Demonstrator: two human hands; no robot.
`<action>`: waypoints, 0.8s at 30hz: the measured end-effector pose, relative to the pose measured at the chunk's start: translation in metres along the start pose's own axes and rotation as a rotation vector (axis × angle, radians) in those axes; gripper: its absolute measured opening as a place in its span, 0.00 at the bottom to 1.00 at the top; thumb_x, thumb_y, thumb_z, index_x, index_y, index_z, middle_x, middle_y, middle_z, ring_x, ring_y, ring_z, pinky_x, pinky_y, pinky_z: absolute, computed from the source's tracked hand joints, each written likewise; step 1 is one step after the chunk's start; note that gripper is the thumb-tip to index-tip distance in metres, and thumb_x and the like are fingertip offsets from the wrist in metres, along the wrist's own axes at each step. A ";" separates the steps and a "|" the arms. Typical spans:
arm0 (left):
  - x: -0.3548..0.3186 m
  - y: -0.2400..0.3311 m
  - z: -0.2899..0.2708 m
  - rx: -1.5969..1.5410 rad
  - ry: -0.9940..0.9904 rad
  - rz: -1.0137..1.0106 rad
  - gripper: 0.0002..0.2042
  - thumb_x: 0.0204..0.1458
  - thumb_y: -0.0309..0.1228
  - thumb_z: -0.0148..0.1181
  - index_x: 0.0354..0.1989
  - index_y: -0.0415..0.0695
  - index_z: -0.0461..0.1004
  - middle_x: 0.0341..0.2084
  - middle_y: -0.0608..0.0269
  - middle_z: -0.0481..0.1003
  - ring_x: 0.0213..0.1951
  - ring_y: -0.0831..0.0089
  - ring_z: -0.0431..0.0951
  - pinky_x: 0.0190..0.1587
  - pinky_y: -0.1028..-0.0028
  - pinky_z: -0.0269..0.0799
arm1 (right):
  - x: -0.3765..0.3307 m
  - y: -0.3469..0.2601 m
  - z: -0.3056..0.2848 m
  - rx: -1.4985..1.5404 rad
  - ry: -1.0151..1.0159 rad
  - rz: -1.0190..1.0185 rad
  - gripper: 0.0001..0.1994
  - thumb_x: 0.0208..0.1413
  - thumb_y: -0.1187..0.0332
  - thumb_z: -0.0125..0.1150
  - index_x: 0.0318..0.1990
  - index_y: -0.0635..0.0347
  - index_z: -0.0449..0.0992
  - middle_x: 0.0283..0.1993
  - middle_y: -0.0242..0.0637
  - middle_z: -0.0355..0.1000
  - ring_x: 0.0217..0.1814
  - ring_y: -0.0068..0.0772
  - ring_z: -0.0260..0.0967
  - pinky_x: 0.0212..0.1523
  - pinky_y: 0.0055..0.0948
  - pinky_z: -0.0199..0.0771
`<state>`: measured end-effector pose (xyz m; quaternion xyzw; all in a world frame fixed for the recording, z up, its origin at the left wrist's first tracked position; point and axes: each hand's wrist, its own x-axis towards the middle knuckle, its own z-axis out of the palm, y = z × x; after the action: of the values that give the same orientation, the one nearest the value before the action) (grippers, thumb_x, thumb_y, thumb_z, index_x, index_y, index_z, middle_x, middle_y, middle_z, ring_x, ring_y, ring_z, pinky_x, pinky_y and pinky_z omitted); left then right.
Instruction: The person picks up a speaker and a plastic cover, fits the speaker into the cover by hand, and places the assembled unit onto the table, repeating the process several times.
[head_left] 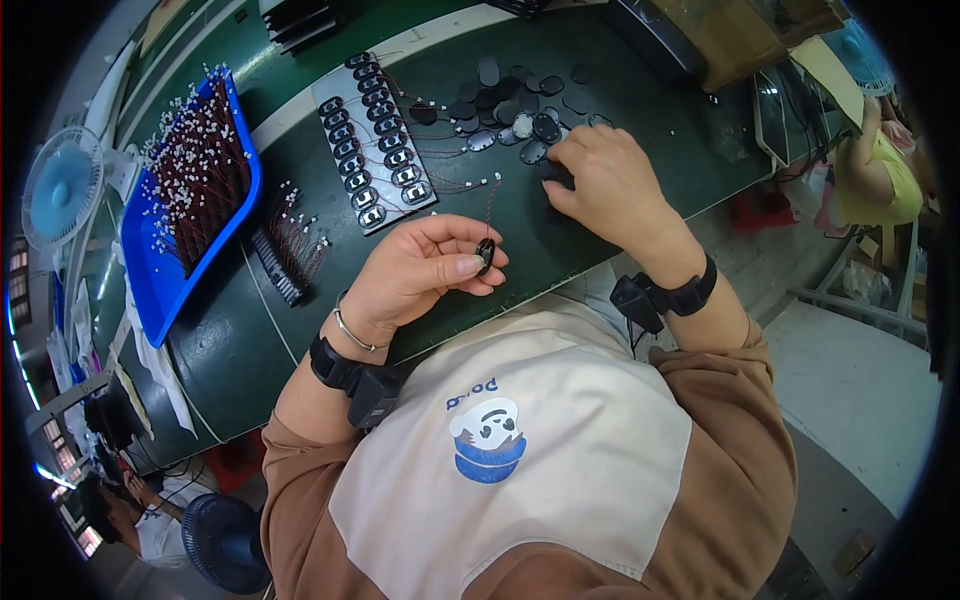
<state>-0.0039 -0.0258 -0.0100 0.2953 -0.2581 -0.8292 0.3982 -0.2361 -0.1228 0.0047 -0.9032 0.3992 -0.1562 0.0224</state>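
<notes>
Left hand point(425, 262) in the head view held a small black oval component point(486, 256) on edge, pinched between thumb and fingertips above the near part of the green tabletop point(680, 165). From that component a thin red twisted wire point(490, 208) rose to a white plug point(497, 177) at its end. The right hand point(612, 185) was lowered at the near right edge of a loose pile of black oval plates point(490, 98), its fingers curled and its thumb beside a dark piece point(557, 175); whether it gripped that piece could not be told. Just left of the pile, a grey rectangular tray point(403, 207) carried two columns of black oval components, with wires trailing from it toward the right. Farther left lay a black strip point(272, 262) with red wires and white plugs along it, near a blue bin point(158, 305) that held a thick bundle of red wires point(195, 170) tipped with white plugs. Toward the far right of the tabletop stood an open cardboard box point(735, 45).
</notes>
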 end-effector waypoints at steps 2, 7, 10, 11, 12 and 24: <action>-0.001 -0.001 -0.001 0.001 -0.001 0.000 0.14 0.53 0.22 0.57 0.49 0.33 0.69 0.40 0.50 0.75 0.40 0.66 0.79 0.44 0.71 0.78 | 0.002 0.000 0.002 0.016 -0.094 -0.046 0.10 0.40 0.65 0.63 0.30 0.60 0.79 0.30 0.37 0.71 0.37 0.40 0.68 0.42 0.36 0.66; -0.001 -0.001 -0.001 0.010 0.001 0.000 0.14 0.53 0.22 0.57 0.49 0.34 0.69 0.40 0.50 0.76 0.40 0.65 0.79 0.43 0.71 0.78 | 0.014 -0.006 -0.006 -0.131 -0.235 -0.117 0.09 0.42 0.66 0.61 0.30 0.61 0.79 0.30 0.39 0.71 0.37 0.42 0.69 0.42 0.37 0.69; -0.001 -0.001 -0.001 0.015 0.007 0.004 0.14 0.54 0.22 0.57 0.49 0.34 0.69 0.40 0.50 0.76 0.40 0.65 0.79 0.43 0.72 0.78 | 0.016 -0.002 -0.005 -0.058 -0.212 -0.119 0.10 0.42 0.67 0.60 0.31 0.62 0.79 0.29 0.41 0.73 0.34 0.43 0.71 0.40 0.38 0.70; -0.001 -0.001 -0.001 0.018 0.010 0.004 0.14 0.54 0.22 0.56 0.49 0.34 0.69 0.40 0.50 0.76 0.40 0.65 0.79 0.43 0.72 0.78 | 0.017 0.001 -0.003 -0.060 -0.214 -0.123 0.10 0.42 0.67 0.60 0.31 0.62 0.79 0.29 0.41 0.73 0.34 0.43 0.71 0.40 0.38 0.70; -0.001 0.000 -0.001 0.021 0.012 0.004 0.14 0.54 0.22 0.56 0.49 0.34 0.69 0.40 0.50 0.76 0.40 0.65 0.79 0.42 0.72 0.78 | 0.018 0.005 0.000 0.022 -0.212 -0.098 0.09 0.43 0.68 0.60 0.32 0.63 0.78 0.29 0.43 0.73 0.34 0.44 0.71 0.39 0.37 0.70; 0.000 -0.001 0.003 -0.079 0.120 0.247 0.14 0.53 0.22 0.57 0.48 0.34 0.69 0.41 0.53 0.75 0.40 0.66 0.79 0.45 0.71 0.76 | 0.010 -0.014 -0.009 1.217 -0.388 0.394 0.08 0.57 0.68 0.57 0.35 0.65 0.77 0.29 0.34 0.75 0.31 0.21 0.69 0.33 0.19 0.67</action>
<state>-0.0067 -0.0246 -0.0086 0.2946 -0.2354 -0.7643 0.5231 -0.2230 -0.1196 0.0183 -0.6513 0.3860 -0.1812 0.6277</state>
